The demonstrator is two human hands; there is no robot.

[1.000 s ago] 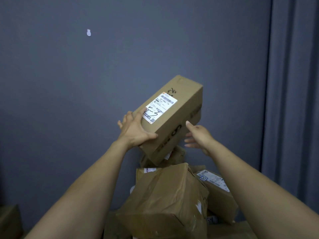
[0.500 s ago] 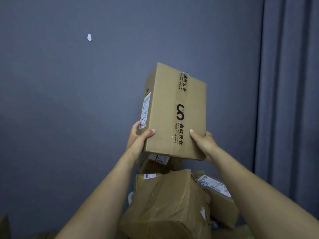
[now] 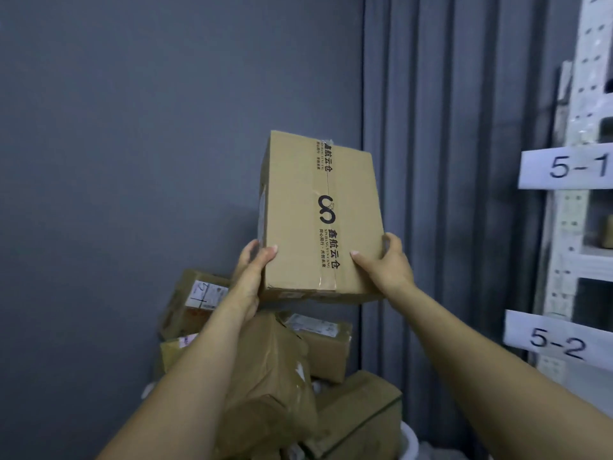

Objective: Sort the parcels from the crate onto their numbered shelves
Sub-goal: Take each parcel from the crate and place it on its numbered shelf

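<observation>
A brown cardboard parcel (image 3: 318, 214) with black printed tape down its face is held up at chest height, standing on end. My left hand (image 3: 250, 277) grips its lower left corner, thumb on the front face. My right hand (image 3: 384, 263) grips the lower right corner, thumb on the front too. Its shipping label is on the left side face, barely visible. Below lies a heap of other brown parcels (image 3: 275, 376). A white shelf rack (image 3: 577, 227) at the right edge carries labels 5-1 (image 3: 575, 166) and 5-2 (image 3: 557, 338).
A grey wall (image 3: 132, 161) is ahead and a grey curtain (image 3: 447, 161) hangs between the wall and the rack. A parcel with a handwritten label (image 3: 195, 300) leans on the wall at the left of the heap. A white rim (image 3: 409, 441) shows under the heap at the bottom right.
The parcel was turned from label-up to standing on end. My view has swung right, bringing the curtain and the numbered shelf rack into sight. Both hands keep hold of the parcel.
</observation>
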